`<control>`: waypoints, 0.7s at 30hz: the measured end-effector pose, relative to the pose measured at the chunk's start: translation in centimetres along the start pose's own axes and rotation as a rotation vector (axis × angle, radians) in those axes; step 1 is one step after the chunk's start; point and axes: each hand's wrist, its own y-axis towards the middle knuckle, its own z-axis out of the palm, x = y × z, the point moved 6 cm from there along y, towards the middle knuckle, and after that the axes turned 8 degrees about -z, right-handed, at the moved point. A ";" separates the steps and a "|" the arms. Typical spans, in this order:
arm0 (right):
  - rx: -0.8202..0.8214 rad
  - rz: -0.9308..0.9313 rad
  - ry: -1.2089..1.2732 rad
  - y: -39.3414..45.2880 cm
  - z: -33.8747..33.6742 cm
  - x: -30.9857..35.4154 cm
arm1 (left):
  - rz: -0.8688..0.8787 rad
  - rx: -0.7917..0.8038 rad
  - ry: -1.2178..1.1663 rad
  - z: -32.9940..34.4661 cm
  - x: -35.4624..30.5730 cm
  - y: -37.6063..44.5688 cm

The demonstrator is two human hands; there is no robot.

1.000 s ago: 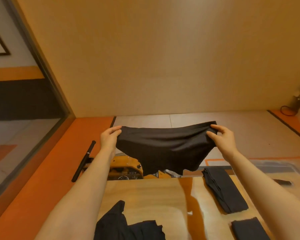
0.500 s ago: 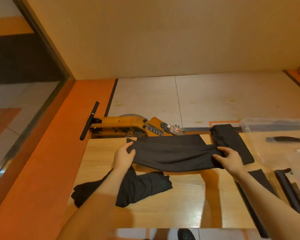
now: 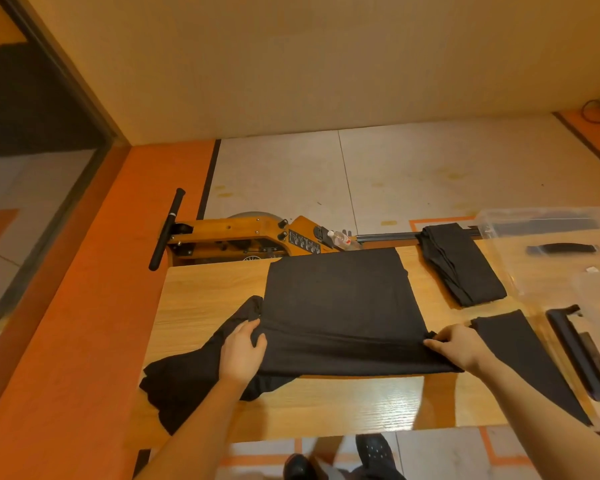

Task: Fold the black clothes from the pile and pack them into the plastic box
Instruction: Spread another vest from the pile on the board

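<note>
A black garment [image 3: 340, 306] lies spread flat on the wooden table [image 3: 205, 292]. My left hand [image 3: 240, 351] pinches its near left corner and my right hand [image 3: 459, 344] pinches its near right corner. A crumpled pile of black clothes [image 3: 184, 379] lies at the table's left, partly under my left hand and forearm. A folded black piece [image 3: 461, 268] rests at the back right, and another folded black piece [image 3: 520, 344] lies near my right forearm. The clear plastic box [image 3: 548, 216] stands at the far right.
A wooden rowing machine [image 3: 243, 237] with a black handle stands on the floor behind the table. A box lid with a black latch [image 3: 579, 355] lies at the right edge. My shoes [image 3: 374, 455] show below the table's near edge. An orange strip runs along the left.
The garment was held up in the air a second ago; both hands brought it down and pulled it toward me, so it now lies spread flat on the table.
</note>
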 end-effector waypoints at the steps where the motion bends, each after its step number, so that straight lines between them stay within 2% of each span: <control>1: -0.009 -0.002 0.015 0.2 0.0 0.1 | -0.003 0.002 -0.007 0.1 0.0 0.1; 13: -0.327 -0.104 0.357 4.7 -2.7 4.3 | -0.017 -0.066 -0.056 -0.9 -4.2 6.7; 17: -0.380 -0.049 0.155 5.5 -1.3 5.3 | -0.133 -0.110 0.154 0.0 -4.5 7.7; 21: -0.354 -0.198 -0.030 5.1 3.2 6.3 | -0.085 -0.168 0.270 2.6 -4.5 5.7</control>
